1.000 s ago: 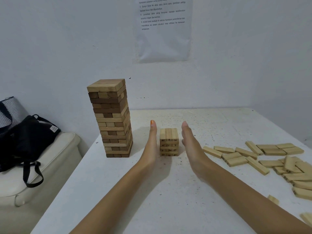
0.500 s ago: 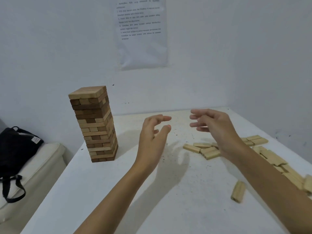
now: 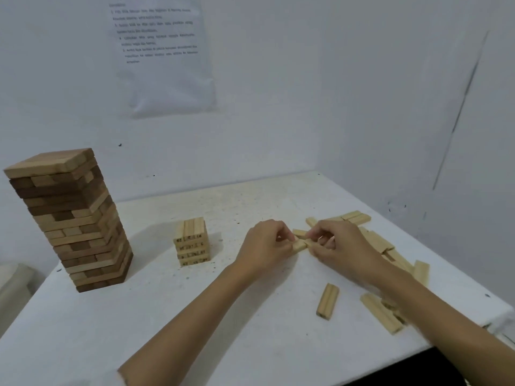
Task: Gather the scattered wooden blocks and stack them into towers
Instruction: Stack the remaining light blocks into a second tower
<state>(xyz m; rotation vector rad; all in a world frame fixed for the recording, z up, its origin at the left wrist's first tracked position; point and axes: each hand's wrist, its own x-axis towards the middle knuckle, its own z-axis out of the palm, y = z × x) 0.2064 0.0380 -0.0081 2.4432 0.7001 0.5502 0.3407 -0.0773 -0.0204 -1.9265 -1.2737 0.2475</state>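
A tall tower (image 3: 75,218) of mixed brown and pale blocks stands at the table's left. A short pale tower (image 3: 192,242) with printed numbers stands in the middle. To its right, my left hand (image 3: 264,247) and my right hand (image 3: 338,246) meet over a few pale blocks (image 3: 300,244) lying on the table, fingers curled and pinching them from both sides. Loose pale blocks (image 3: 379,240) lie scattered behind and under my right forearm. A single block (image 3: 328,300) lies nearer me, and another (image 3: 381,313) close to the right edge.
The white table (image 3: 139,316) sits in a wall corner; its right edge and front right corner are near the scattered blocks. A printed paper sheet (image 3: 161,54) hangs on the back wall. A pale cushion (image 3: 14,285) shows beyond the left edge.
Both hands left the short tower, swung right and came down onto the loose blocks, where they now pinch a few. The view turned to the right.
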